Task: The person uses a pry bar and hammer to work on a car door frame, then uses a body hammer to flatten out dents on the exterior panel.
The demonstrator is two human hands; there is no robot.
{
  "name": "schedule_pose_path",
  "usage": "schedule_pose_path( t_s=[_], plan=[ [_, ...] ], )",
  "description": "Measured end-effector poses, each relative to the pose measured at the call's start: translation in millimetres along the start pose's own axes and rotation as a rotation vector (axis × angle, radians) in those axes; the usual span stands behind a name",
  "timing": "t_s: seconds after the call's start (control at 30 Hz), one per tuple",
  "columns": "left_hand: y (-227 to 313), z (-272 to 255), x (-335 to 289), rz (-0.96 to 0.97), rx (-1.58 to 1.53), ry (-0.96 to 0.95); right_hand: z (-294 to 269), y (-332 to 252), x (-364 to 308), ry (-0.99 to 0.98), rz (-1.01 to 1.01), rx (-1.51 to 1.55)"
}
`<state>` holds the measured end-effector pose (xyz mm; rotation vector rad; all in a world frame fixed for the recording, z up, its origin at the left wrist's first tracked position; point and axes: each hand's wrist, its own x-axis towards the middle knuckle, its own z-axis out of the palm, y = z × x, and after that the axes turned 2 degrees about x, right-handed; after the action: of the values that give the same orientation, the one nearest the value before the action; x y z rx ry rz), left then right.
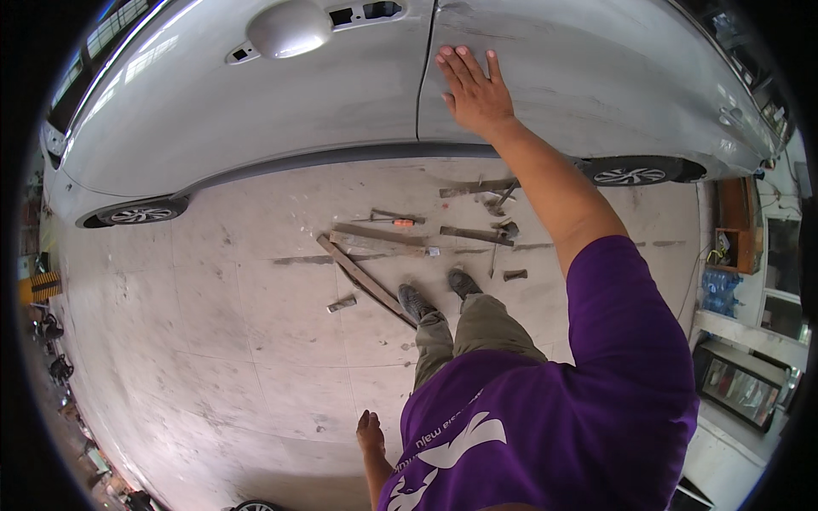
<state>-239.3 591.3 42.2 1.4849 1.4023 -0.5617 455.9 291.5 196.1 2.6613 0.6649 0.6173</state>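
Note:
My right hand (pixel 479 94) lies flat with its fingers spread on the scuffed panel (pixel 579 94) of a silver-grey car, just right of a vertical door seam (pixel 423 77). Dark scratches run across the metal above and beside the fingertips. My left hand (pixel 371 433) hangs low at my side, well away from the car, its fingers loosely extended and nothing seen in it. Left of the seam, the neighbouring door (pixel 281 102) carries a rounded silver handle bowl (pixel 290 29) with open slots beside it.
Around my shoes (pixel 417 302) lie wooden strips (pixel 366 277), an orange-handled tool (pixel 403 222), a hammer-like tool (pixel 506 230) and several small metal pieces. Car wheels (pixel 630 175) stand beyond. At right are a wooden cabinet (pixel 737 221) and blue plastic bottles (pixel 720 289).

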Motion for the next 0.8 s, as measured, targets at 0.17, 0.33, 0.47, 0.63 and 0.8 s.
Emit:
schedule_pose_path(
  t_s=[0.17, 0.33, 0.47, 0.63, 0.8],
  plan=[
    [9.5, -11.7, 3.6, -0.042, 0.041, -0.007, -26.0, 26.7, 4.5, 0.027, 0.063, -0.054],
    [8.2, -16.2, 2.2, -0.055, 0.014, -0.004, -69.3, 77.5, 11.7, 0.320, 0.360, 0.046],
    [9.4, -16.3, 11.1, -0.016, 0.029, -0.001, -74.2, 114.0, 1.8, 0.413, 0.260, -0.003],
    [10.6, -19.4, 29.6, 0.028, 0.106, -0.027, -102.5, 95.8, 34.4, 0.397, 0.039, 0.060],
    [29.0, -22.8, 45.2, 0.127, 0.150, -0.012, -117.5, 71.0, 65.0, 0.447, -0.034, 0.143]
  ],
)
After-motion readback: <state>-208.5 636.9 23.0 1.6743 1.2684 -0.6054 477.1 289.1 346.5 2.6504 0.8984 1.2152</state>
